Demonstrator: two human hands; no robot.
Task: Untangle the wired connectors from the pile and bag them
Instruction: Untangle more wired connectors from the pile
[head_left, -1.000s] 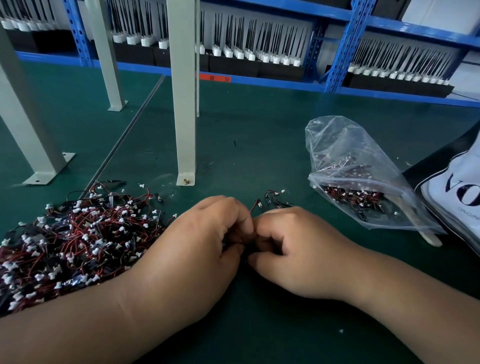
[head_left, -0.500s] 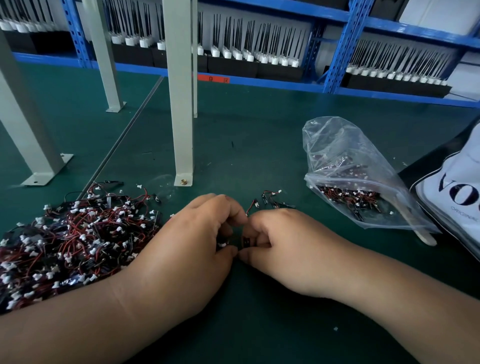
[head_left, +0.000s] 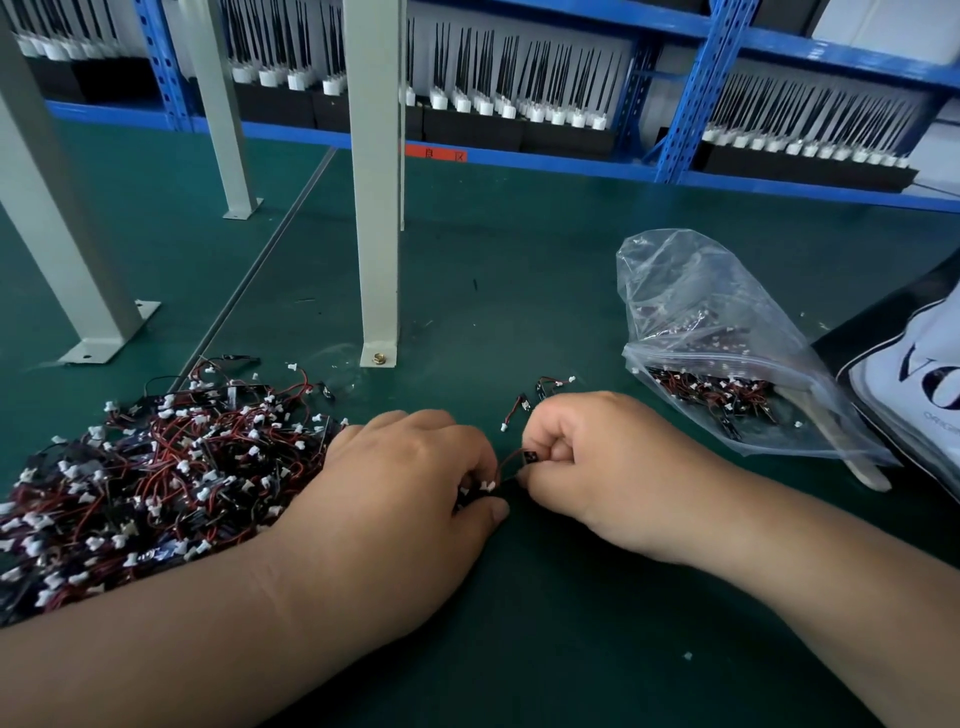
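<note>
Both hands have drawn slightly apart since a second ago, and a gap now shows between the knuckles. Nearest, the left hand (head_left: 395, 499) is curled and grips the white-plug end of one wired connector (head_left: 511, 460) low over the green bench (head_left: 519, 291). The right hand (head_left: 597, 467) is fisted and pinches the black end of the same piece. Its red wire arcs across the gap.

The pile (head_left: 156, 478) of tangled red-and-black leads lies to the left, touching the left hand. Two loose connectors (head_left: 550, 383) lie just beyond the right hand. The clear bag (head_left: 717, 312) lies to the right, apart from the hands, with connectors inside. A grey post (head_left: 376, 208) stands bolted behind. Farthest is a blue shelf (head_left: 519, 156) holding rows of black antennas (head_left: 467, 67).
</note>
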